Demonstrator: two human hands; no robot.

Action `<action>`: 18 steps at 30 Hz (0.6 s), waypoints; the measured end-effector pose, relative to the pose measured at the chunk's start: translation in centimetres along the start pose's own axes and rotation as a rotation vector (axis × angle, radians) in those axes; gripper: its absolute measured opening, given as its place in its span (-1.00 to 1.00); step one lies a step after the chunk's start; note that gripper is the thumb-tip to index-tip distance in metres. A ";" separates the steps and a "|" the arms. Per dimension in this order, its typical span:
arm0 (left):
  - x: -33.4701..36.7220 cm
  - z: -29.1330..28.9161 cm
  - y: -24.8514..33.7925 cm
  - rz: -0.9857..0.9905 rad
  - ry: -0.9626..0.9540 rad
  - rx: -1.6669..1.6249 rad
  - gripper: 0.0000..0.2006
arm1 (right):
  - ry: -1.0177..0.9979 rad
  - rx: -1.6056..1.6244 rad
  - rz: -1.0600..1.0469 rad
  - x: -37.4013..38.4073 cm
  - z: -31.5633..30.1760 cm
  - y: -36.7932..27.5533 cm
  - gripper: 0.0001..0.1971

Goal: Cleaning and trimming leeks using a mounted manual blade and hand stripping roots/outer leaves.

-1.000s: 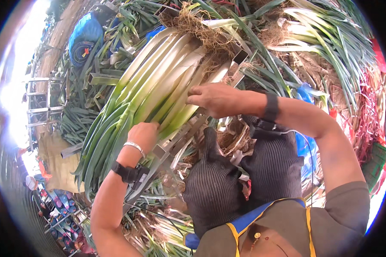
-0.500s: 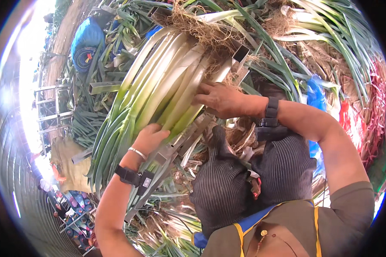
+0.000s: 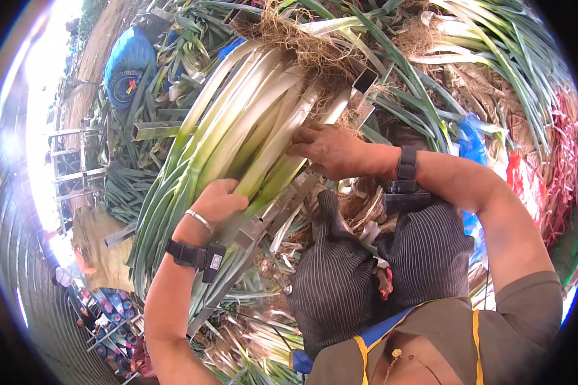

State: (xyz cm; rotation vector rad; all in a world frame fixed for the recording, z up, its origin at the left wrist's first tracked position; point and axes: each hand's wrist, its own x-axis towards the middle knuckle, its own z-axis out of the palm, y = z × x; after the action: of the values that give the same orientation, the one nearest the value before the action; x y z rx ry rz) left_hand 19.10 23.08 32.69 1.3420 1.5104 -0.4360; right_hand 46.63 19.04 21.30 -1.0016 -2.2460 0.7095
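A thick bundle of leeks [image 3: 232,106] lies slanting across a metal frame [image 3: 297,192], with roots [image 3: 302,40] at the far end and green leaves hanging to the near left. My left hand [image 3: 218,204] is closed around the near side of the bundle, where the white stalks turn green; its fingertips are partly hidden among the stalks. My right hand [image 3: 334,151] has its fingers curled over the rightmost white stalks, closer to the roots. Both hands are in contact with the leeks.
More leeks [image 3: 514,54] are heaped at the far right, and others [image 3: 257,359] lie below the frame. A blue sack [image 3: 130,64] sits at the far left among loose leaves. Blue plastic [image 3: 470,151] and red strands [image 3: 562,170] are on the right. A square metal tube end [image 3: 366,80] juts out by the roots.
My left hand has shifted slightly up and to the left along the bundle, and the stalks near it have moved a little. My right hand has stayed almost in place.
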 end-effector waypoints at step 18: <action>3.2 1.5 2.0 0.075 -0.007 -0.200 -0.63 | -0.024 0.140 0.280 1.3 -0.6 -0.8 -0.64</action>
State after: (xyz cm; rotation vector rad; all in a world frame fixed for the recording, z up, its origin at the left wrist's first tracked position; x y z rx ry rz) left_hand 21.96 24.16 30.06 1.2331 1.4522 -0.2351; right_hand 45.98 19.72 22.56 -1.2566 -2.0637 0.9883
